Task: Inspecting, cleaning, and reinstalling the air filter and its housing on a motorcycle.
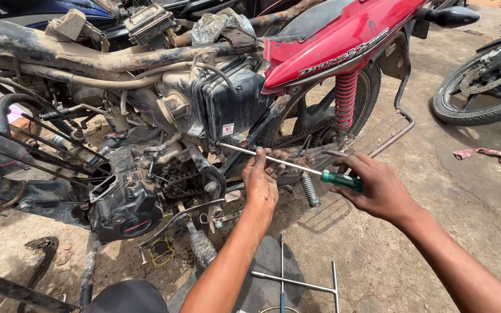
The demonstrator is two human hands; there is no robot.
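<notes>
My right hand (378, 188) has its fingers wrapped around the green handle of a long screwdriver (297, 166), pinching it near the shaft end. The steel shaft runs up and to the left from my fist, and its tip reaches the dark side cover (227, 107) beneath the muddy frame of the stripped motorcycle (146, 116). My left hand (260, 179) sits midway along that shaft, fingers curled over it from below and pressed together, steadying it just beside the engine (129, 203). A small coil spring (310, 191) hangs between my two hands, below the shaft. The red rear shock (346, 98) stands upright behind, under the red tail panel (337, 46). On the dirt floor (401, 255) near my left forearm lies a metal cross wrench (297, 284), partly on a grey cloth. A pink rag (497, 159) lies well apart to the right.
</notes>
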